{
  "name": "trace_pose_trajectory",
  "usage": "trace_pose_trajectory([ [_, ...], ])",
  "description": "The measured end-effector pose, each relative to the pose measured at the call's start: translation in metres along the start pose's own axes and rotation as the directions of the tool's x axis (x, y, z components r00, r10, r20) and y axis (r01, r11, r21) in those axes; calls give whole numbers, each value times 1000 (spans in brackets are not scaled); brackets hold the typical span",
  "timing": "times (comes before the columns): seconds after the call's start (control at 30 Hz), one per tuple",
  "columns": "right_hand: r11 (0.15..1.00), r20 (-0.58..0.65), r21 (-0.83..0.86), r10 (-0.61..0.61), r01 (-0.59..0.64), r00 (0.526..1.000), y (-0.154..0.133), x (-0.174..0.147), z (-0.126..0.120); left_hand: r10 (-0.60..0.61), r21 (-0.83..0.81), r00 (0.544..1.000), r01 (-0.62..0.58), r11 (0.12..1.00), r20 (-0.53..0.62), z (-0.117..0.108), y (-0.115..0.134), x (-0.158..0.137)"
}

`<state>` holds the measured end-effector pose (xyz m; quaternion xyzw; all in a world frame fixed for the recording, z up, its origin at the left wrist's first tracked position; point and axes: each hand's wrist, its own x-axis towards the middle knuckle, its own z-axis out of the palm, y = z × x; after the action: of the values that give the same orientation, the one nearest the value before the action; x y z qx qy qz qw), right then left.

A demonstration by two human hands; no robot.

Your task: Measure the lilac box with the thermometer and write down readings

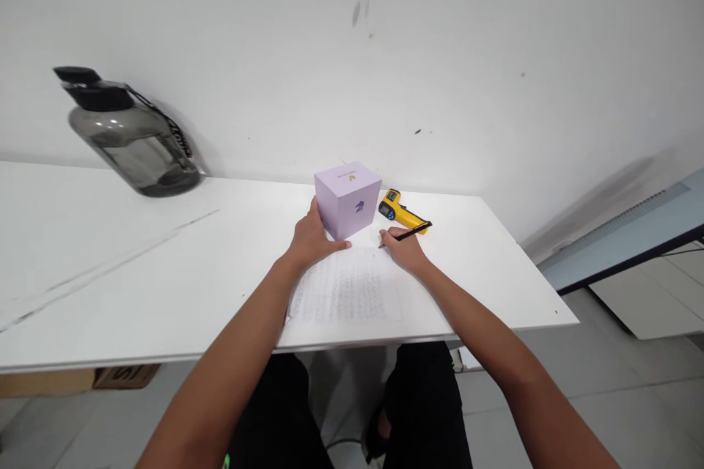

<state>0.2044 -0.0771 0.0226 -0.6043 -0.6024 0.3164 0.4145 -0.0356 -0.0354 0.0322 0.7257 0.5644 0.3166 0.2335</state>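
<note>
My right hand (405, 249) is closed around a black pen (413, 232), its tip down by the top edge of a paper sheet (346, 286). Faint rows of marks cover this sheet, which lies flat in front of me. At the left corner of a light purple box (347, 205), my left hand (312, 238) rests with thumb and fingers spread. Its fingers lie along the box's left side, partly hidden, while the thumb stretches over the top of the paper. Just beyond my right hand lies a yellow and black infrared thermometer (401, 212).
A grey see-through water bottle (137, 139) with a black lid stands at the left, near the wall. The white table (137, 271) ends in front of my legs and at the right. A large panel (632, 234) stands beyond the right edge; a cardboard box (126, 376) is below.
</note>
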Motion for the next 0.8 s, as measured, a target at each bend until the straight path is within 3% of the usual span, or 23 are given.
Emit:
trace_pose_trajectory([
  [0.43,1000,55,6,-8,8,998,2,1,-3,-15,-14,1000,15,1000,5,-1,3,-1],
  [0.67,1000,-15,5,-2,2,1000,2,1,-1,-2,-16,1000,2,1000,8,-2,2,-1],
  [0.8,1000,9,17,7,-7,1000,2,1,-1,-13,-6,1000,13,1000,3,-1,1,-1],
])
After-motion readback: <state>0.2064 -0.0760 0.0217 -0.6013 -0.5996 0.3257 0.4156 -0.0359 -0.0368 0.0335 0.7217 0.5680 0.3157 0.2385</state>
